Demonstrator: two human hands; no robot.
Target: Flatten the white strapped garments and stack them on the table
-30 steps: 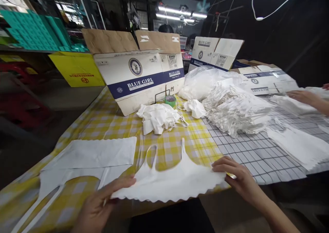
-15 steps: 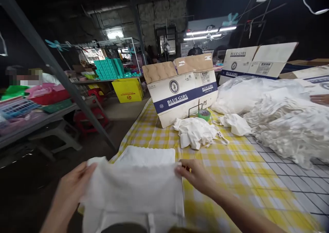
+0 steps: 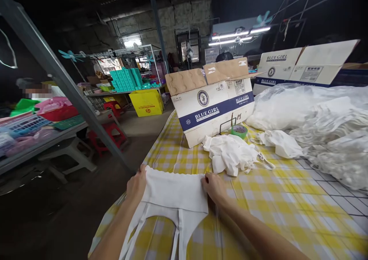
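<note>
Fingers curled loosely down, the left hand (image 3: 137, 184) presses on the left edge of a white strappy garment (image 3: 172, 193) laid flat on the yellow checked tablecloth (image 3: 258, 198); the fingertips lie on the cloth, though whether they pinch the edge cannot be told. The right hand (image 3: 214, 187) mirrors it at the garment's right edge, fingers bent and closed onto the fabric, thumb tucked out of sight. Both forearms reach forward from the bottom of the view, angled inward toward each other, wrists low over the table. The garment lies at the table's near left corner, its scalloped hem turned away from the person and its thin straps trailing back toward the table's near edge.

Just beyond the right hand sits a small crumpled heap of white garments (image 3: 230, 156), and behind it a roll of green tape (image 3: 239, 130). An open cardboard box (image 3: 214, 107) printed "BLUE GIRL" stands at the far end of the checked cloth. To the right, a large pile of white garments (image 3: 330, 137) spreads over a grid-patterned cloth (image 3: 349, 198).
</note>
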